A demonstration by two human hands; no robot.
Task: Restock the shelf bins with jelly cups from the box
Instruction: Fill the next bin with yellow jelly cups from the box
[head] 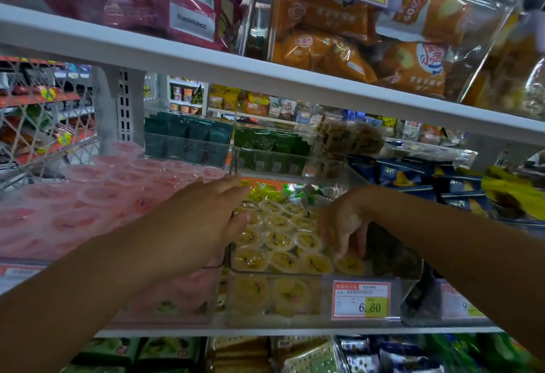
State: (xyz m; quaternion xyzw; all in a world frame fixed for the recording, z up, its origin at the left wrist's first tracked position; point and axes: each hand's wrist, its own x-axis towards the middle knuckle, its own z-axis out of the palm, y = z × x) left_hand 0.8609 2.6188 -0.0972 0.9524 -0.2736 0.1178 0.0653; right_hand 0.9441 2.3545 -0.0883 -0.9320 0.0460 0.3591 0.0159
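Yellow jelly cups (284, 262) fill the clear middle bin (326, 299) to its rim, about thirteen lids showing on top and two more through the front wall, beside a bin of pink cups (88, 195) too blurred to count. The two hands are apart: the left hand (206, 210) lies flat at the divide, while the right hand (342, 225) bends onto the yellow cups, grip unclear. Heaped this high, a nudged cup could likely slide over the rim.
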